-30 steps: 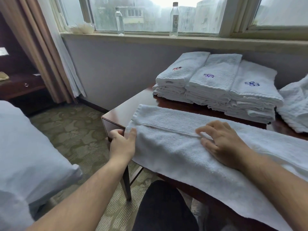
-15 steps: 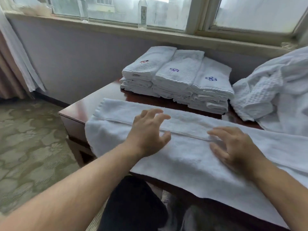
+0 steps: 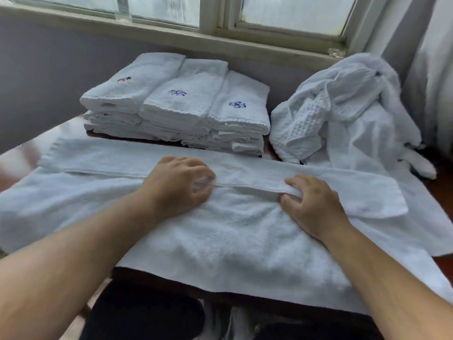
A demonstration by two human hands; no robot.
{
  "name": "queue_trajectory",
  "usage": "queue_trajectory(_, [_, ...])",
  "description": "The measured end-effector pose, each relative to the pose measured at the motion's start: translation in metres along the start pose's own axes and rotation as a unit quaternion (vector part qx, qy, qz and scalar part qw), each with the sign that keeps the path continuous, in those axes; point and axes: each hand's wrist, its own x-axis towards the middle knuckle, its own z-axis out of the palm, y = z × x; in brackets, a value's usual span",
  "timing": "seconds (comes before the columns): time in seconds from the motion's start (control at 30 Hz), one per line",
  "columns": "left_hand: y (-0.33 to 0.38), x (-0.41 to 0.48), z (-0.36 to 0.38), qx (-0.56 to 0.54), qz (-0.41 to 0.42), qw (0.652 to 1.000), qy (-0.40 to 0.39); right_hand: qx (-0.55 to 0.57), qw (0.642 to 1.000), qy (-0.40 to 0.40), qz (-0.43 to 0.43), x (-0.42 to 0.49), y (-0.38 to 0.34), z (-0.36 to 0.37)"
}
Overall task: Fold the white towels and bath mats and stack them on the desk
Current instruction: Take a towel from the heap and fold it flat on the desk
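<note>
A long white towel (image 3: 245, 231) lies spread on the desk (image 3: 444, 262), just on the near side of the folded stack (image 3: 176, 111). Its long axis runs left to right, parallel to the front of that stack, and its ends reach past the stack on both sides. The towel's far long edge is turned over toward the person. This makes a narrow band whose free edge also runs left to right. The near long edge hangs over the desk's front.

Both grips sit on that band edge, in front of the stack. The left grip (image 3: 179, 187) is before the stack's right half, fingers curled, with cloth bunched between fingertips and thumb. The right grip (image 3: 316, 209) is further right, past the stack's right end. It is clamped on the band edge, fingers on top and thumb tucked beneath.

The stack is three piles side by side with embroidered marks on top. A loose heap of white linen (image 3: 343, 114), part of it waffle weave, sits just right of it.
</note>
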Motion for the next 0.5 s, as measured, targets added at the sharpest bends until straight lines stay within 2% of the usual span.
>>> queue_trajectory(0.1, [0.026,0.014,-0.002,0.072,0.026,0.997,-0.007,0.031,1.0,0.005,-0.003,-0.002,0.005,-0.003])
queue_trajectory(0.2, [0.076,0.034,0.008,0.049,0.022,0.998,-0.012,-0.021,0.999,0.044,0.019,-0.011,0.023,-0.016])
queue_trajectory(0.3, [0.107,0.044,0.027,0.069,-0.015,0.997,0.027,-0.079,0.99,0.084,0.082,-0.023,0.064,-0.037])
queue_trajectory(0.37, [0.11,0.044,0.034,0.044,-0.021,0.997,0.064,-0.098,0.981,0.095,0.139,-0.032,0.091,-0.048])
queue_trajectory(0.43, [0.11,0.042,0.037,0.001,0.018,0.995,0.094,-0.093,0.973,0.126,0.167,-0.037,0.104,-0.052])
queue_trajectory(0.5, [0.109,0.041,0.037,-0.017,0.056,0.993,0.098,-0.083,0.968,0.18,0.157,-0.039,0.105,-0.05])
